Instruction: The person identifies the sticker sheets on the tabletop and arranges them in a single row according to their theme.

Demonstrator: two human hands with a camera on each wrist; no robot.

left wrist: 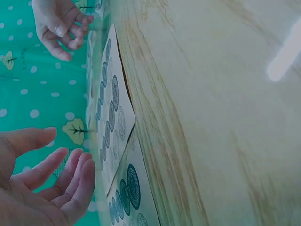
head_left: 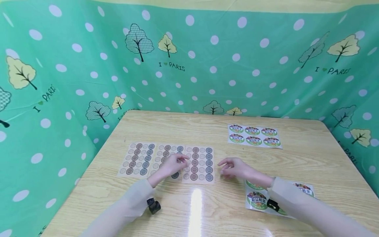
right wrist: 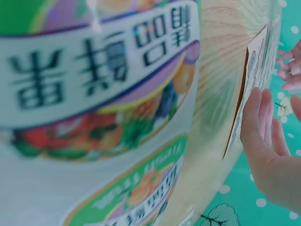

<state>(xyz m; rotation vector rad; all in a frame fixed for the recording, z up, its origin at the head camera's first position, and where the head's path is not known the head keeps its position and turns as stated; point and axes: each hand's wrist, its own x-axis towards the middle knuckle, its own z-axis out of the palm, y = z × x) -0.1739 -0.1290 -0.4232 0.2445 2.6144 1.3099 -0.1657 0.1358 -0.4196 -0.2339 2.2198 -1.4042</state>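
Observation:
Three kraft-coloured sheets of round stickers lie side by side: a left sheet (head_left: 137,160), a middle sheet (head_left: 159,158) and a right sheet (head_left: 199,164). My left hand (head_left: 175,164) hovers over the middle and right sheets, fingers loosely bent, with nothing in it. In the left wrist view the same hand (left wrist: 56,183) shows a gap between thumb and fingers. Just right of the right sheet is my right hand (head_left: 235,168), its fingers relaxed and holding nothing. Under the right forearm lies a white sheet of oval fruit stickers (head_left: 257,200), partly hidden by the sleeve.
Another white sheet of oval fruit stickers (head_left: 254,136) lies at the back right of the wooden table (head_left: 189,128). A green dotted cloth (head_left: 207,59) hangs behind and along the sides. Black wrist cameras sit on both sleeves.

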